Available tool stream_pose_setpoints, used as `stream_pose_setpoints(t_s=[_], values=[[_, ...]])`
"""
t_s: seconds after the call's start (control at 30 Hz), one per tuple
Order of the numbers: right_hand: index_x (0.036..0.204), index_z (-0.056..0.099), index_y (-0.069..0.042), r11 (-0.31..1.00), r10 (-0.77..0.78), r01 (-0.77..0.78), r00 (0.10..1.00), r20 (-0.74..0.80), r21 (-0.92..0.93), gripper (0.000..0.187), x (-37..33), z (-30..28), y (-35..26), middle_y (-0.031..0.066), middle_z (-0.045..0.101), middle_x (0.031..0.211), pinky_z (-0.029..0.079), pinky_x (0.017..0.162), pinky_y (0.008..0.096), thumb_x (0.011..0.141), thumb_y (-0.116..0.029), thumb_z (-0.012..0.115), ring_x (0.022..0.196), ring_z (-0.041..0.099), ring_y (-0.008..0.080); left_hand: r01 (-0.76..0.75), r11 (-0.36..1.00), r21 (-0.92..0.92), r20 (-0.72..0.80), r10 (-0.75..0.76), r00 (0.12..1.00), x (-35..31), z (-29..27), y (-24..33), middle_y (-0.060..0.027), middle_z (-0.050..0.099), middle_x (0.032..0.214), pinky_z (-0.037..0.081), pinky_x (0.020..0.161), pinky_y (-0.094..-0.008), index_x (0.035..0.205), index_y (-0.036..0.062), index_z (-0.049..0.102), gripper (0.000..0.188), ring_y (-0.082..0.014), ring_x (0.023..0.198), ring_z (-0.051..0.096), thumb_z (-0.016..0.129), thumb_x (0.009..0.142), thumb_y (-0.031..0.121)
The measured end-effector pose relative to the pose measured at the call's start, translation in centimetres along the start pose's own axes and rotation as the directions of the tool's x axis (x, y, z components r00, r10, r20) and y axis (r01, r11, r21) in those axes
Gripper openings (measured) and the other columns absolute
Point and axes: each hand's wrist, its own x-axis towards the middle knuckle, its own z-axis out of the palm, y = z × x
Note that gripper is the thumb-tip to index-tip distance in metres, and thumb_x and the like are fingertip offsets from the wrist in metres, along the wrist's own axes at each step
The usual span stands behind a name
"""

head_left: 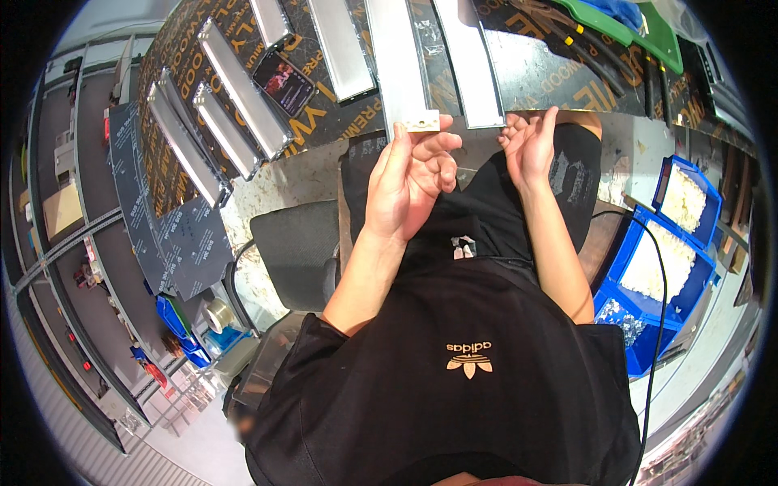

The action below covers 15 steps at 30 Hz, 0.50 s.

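Note:
My left hand (pixel 412 174) is closed at the near end of a long white metal profile (pixel 395 65). Its thumb and forefinger grip a small cream plastic end piece (pixel 422 122) with a hole in it, at that end. Whether the piece is seated in the profile I cannot tell. To the right, my right hand (pixel 531 152) is open and holds nothing. Its palm faces up, with the thumb stretched out and the fingers loosely bent. The fingertips are close to the near end of a second white profile (pixel 472 65), which juts over the table edge.
More profiles, such as a pale grey one (pixel 340 49), lie on the printed plywood table (pixel 324 121). A phone (pixel 284 83) lies among them. Blue bins (pixel 640 301) with small white parts stand at right. Black-handled tools (pixel 579 49) and a green tray (pixel 660 40) are at the far right.

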Motion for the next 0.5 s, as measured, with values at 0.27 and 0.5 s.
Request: stream_pose_setpoints(t_s=[0.27,0.5], values=[[0.13,0.034,0.0,1.0,0.0,0.0,1.0,-0.001,0.001,0.078,0.0,0.0,0.1,0.0075,0.059,0.087,0.048,0.071,0.0305,0.104,-0.074,0.027,0.075,0.056,0.0151,-0.1,0.988,0.116,0.078,0.091,0.993,0.0,0.7,0.2,-0.0117,0.069,0.107,0.055,0.07,-0.0271,0.137,-0.0023,0.054,0.04,-0.0138,0.08,0.066,0.053,0.11,0.028],[0.131,0.034,0.0,1.0,-0.002,0.002,1.0,-0.006,-0.011,0.078,0.1,0.0,0.1,0.0078,0.059,0.087,0.048,0.071,0.0319,0.104,-0.073,0.026,0.075,0.056,0.0162,-0.544,0.24,0.804,0.33,0.582,0.744,-0.2,1.8,-0.9,-0.0106,0.068,0.109,0.054,0.073,-0.0219,0.131,-0.0025,0.06,0.051,-0.0098,0.086,0.068,0.08,0.084,-0.005]])
